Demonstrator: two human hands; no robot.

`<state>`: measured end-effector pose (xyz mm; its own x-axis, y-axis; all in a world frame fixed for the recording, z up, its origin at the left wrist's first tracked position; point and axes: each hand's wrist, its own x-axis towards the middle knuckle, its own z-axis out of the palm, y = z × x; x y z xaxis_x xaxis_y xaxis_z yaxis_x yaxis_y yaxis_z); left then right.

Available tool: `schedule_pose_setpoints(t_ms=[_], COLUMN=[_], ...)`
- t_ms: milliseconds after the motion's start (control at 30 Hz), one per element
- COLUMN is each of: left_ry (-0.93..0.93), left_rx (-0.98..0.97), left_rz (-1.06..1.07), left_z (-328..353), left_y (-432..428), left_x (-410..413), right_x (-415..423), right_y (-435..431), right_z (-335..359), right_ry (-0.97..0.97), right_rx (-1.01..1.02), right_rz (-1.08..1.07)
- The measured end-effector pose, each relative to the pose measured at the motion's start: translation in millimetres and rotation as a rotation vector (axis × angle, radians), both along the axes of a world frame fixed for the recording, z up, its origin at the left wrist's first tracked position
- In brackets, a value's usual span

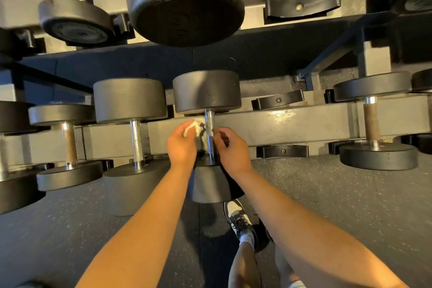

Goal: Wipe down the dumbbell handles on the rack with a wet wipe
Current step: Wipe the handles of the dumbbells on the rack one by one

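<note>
A black dumbbell with a knurled steel handle (pixel 209 124) rests on the lower tier of the rack (pixel 292 121), straight in front of me. My left hand (pixel 181 141) pinches a crumpled white wet wipe (pixel 192 128) just left of that handle; the wipe's edge nearly touches the steel. My right hand (pixel 230 146) sits on the handle's right side with fingers curled beside the bar and nothing in them. Whether they touch the bar is unclear. The handle's lower end is hidden between my wrists.
More dumbbells line the lower tier: a steel-handled one (pixel 137 140) to the left, brown-handled ones at far left (pixel 69 142) and right (pixel 371 124). A big dumbbell head (pixel 184 4) on the upper tier overhangs. Empty cradles (pixel 281 151) are to the right. My shoe (pixel 237 217) is on the rubber floor.
</note>
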<state>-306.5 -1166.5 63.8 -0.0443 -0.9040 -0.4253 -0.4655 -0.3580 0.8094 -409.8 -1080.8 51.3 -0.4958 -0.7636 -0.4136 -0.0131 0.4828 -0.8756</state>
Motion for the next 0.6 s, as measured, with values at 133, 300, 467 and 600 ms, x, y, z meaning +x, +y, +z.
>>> schedule_pose_setpoints(t_ms=[133,300,467,600], left_ry=[0.062,-0.013,-0.166,0.048], left_rx=[0.148,0.089,0.094,0.028], left_rz=[0.006,-0.238,-0.325,-0.200], left_z=[-7.3,-29.8,-25.2,-21.4], left_y=[-14.2,-11.6,2.9,-8.6], left_x=[-33.0,-21.4,-3.7,-13.7], right_x=[5.6,5.9,5.1,4.1], right_y=[-1.6,-2.0,-3.6,-1.8], right_z=[-15.8,-17.5,-13.5,-13.8], right_ry=[0.093,0.108,0.110,0.101], right_rx=[0.056,0.063,0.086,0.057], right_rz=[-0.001,0.013,0.022,-0.012])
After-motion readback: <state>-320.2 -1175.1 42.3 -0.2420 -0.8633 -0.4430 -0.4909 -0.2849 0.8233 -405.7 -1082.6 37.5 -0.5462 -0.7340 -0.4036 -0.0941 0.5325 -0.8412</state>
